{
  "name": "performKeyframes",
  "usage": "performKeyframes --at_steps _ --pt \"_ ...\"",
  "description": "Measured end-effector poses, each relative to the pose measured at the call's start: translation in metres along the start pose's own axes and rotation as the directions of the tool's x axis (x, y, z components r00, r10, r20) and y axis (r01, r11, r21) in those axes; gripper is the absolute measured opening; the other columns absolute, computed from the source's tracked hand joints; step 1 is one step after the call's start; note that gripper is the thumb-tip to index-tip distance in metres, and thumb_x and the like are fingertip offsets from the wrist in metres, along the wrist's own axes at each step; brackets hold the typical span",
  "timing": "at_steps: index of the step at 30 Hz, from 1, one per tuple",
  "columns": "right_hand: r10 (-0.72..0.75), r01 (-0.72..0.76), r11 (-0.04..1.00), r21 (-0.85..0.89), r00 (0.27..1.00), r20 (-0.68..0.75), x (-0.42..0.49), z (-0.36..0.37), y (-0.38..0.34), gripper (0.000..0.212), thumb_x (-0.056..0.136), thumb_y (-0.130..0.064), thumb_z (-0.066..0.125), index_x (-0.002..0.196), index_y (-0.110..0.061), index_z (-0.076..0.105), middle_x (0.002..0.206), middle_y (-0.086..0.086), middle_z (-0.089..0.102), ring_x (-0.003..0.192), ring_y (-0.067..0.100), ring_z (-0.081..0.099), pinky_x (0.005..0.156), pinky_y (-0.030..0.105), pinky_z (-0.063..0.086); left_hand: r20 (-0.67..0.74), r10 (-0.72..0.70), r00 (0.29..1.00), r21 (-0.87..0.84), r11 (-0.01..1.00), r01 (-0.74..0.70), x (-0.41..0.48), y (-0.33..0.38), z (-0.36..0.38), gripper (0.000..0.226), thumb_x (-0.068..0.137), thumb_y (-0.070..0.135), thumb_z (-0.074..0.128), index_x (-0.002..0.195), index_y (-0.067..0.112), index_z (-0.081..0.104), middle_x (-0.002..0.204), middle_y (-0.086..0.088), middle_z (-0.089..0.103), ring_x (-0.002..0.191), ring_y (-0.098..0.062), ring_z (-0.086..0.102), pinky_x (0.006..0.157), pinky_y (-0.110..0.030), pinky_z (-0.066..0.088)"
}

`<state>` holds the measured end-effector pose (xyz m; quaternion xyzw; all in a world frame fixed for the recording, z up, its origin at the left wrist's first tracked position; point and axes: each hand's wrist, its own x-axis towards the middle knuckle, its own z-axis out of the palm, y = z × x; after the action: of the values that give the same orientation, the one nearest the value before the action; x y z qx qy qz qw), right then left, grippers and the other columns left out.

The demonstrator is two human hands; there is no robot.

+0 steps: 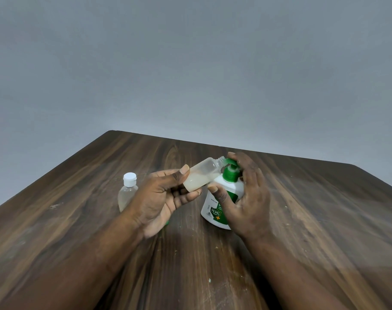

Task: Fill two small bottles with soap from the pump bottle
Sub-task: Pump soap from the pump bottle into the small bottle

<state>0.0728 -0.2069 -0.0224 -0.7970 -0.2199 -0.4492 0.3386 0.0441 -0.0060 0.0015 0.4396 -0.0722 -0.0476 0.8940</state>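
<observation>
My left hand (161, 198) grips the open bottle (201, 175), tilted, its mouth at the pump bottle's (215, 211) nozzle. My right hand (250, 198) curls round the pump bottle, fingers atop its head. The capped bottle (126, 191) stands on the bench (302, 220), left.

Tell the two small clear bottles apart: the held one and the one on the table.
The small clear plastic bottle in the left hand is uncapped and tilted; the small clear white-capped bottle stands upright on the wooden table, untouched. Both hold pale liquid.
</observation>
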Motion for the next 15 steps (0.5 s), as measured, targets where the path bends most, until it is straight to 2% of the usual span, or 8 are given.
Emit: performKeyframes --at_steps 3,9,15 --pt "0.009 -0.009 1.000 0.005 1.000 0.009 -0.0004 -0.0007 -0.0009 0.079 0.092 -0.077 0.057 0.142 -0.015 0.058 0.138 -0.006 0.060 0.120 0.008 0.057 0.099 0.032 0.050 -0.002 0.004 1.000 0.002 1.000 -0.004 0.0002 -0.0002 0.0006 0.043 0.086 0.024 0.068 0.108 -0.013 0.069 0.104 -0.030 0.073 0.082 -0.026 0.075 0.063 -0.025 0.062" --pt "0.004 -0.004 1.000 -0.015 1.000 0.016 0.0055 -0.0036 -0.0017 0.077 0.092 -0.077 0.054 0.142 -0.018 0.058 0.137 -0.007 0.061 0.118 -0.008 0.049 0.099 0.013 0.039 0.003 0.010 1.000 -0.006 1.000 -0.010 0.0018 -0.0009 -0.0006 0.048 0.085 0.025 0.070 0.112 -0.015 0.068 0.107 -0.032 0.071 0.088 -0.030 0.074 0.065 -0.026 0.062" --pt "0.011 -0.011 1.000 0.000 1.000 0.003 0.0044 -0.0026 -0.0021 0.076 0.092 -0.076 0.055 0.140 -0.016 0.059 0.132 -0.006 0.063 0.114 -0.005 0.051 0.096 0.012 0.039 0.002 0.002 1.000 -0.010 1.000 -0.002 0.0012 -0.0018 -0.0016 0.047 0.084 0.025 0.070 0.111 -0.014 0.068 0.107 -0.030 0.072 0.089 -0.030 0.073 0.064 -0.026 0.062"
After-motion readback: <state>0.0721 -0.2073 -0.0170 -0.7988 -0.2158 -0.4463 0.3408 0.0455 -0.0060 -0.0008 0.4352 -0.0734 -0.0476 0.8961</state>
